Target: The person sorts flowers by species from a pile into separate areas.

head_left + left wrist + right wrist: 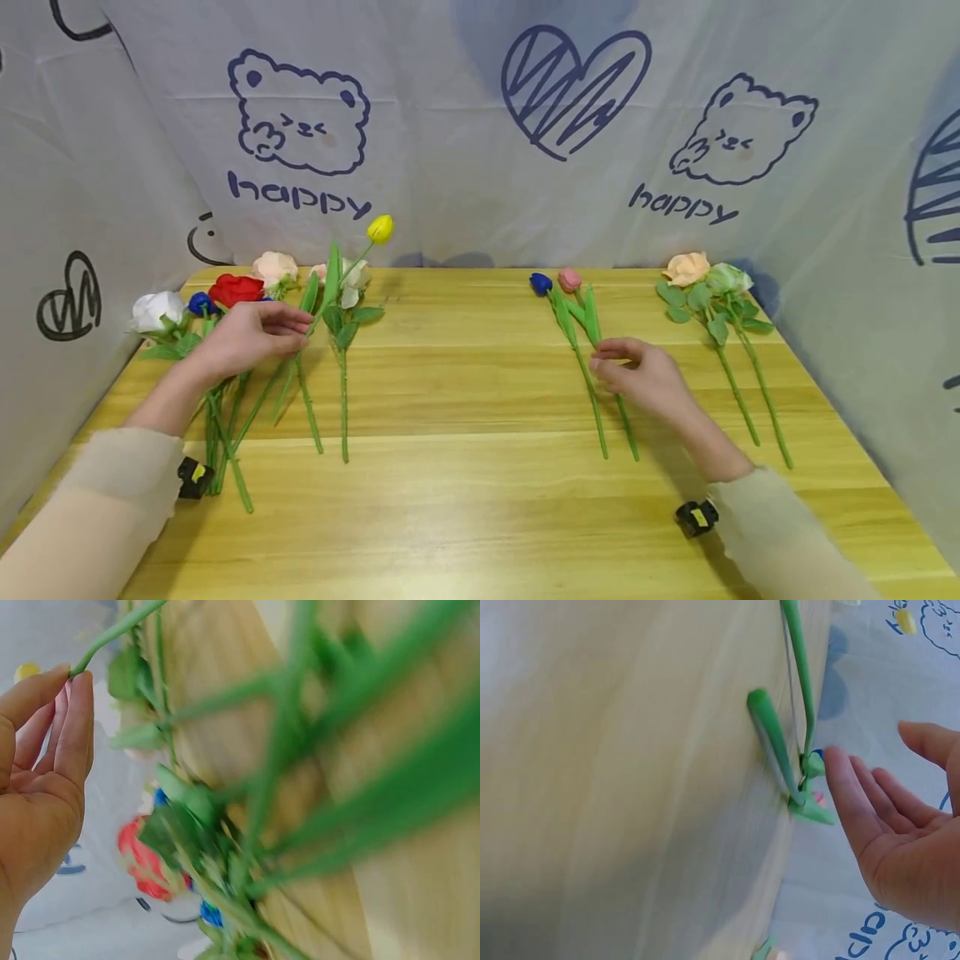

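My left hand (251,337) pinches the green stem of a yellow tulip (381,229) between thumb and fingertips. Its bloom leans up and right, above the other flowers. The left wrist view shows the pinched stem (112,637) close, with the fingers (71,735) nearly straight. Over the right half of the table, my right hand (648,379) holds nothing, thumb apart from the relaxed fingers. Beside its fingertips lie a pink tulip (569,280) and a blue tulip (540,284), side by side with stems toward me.
Under and around the left hand lies a pile with a red rose (236,290), a white rose (157,312) and other blooms. At the right are a peach rose (687,268) and a pale green rose (727,280). Printed cloth (435,167) stands behind the wooden table (450,517).
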Available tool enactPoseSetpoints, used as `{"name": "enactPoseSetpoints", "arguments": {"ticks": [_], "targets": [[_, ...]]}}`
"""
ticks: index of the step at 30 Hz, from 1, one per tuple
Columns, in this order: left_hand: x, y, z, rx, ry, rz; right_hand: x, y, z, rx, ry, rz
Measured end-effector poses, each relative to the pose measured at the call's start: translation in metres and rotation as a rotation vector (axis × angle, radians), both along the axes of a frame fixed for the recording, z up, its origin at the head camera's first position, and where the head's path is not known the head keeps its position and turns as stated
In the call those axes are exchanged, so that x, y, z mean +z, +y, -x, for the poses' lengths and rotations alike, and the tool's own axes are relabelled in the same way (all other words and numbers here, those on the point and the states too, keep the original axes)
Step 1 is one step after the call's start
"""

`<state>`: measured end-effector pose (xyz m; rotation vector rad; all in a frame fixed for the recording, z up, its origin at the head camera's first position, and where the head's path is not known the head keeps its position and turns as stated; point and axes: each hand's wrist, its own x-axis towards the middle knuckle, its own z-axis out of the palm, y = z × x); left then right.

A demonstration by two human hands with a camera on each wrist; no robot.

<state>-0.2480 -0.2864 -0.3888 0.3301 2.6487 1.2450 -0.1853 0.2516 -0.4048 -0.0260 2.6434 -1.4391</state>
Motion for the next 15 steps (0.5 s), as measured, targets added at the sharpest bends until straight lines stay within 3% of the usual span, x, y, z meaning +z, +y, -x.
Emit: {"name": "enactPoseSetpoints", "arguments": {"ticks": [6, 11, 15], "targets": [[0.005, 0.03, -0.003, 0.062, -0.006, -0.213, 0.006, -0.014, 0.0, -0.077, 0.089, 0.106], [0.007, 0.064, -0.007, 0.09, 0.012, -0.366, 0.01, -0.032, 0.001, -0.125, 0.127, 0.321], [0.004, 0.092, -0.009, 0.096, -0.003, -0.459, 0.011, -0.047, 0.001, -0.116, 0.123, 0.456]]}}
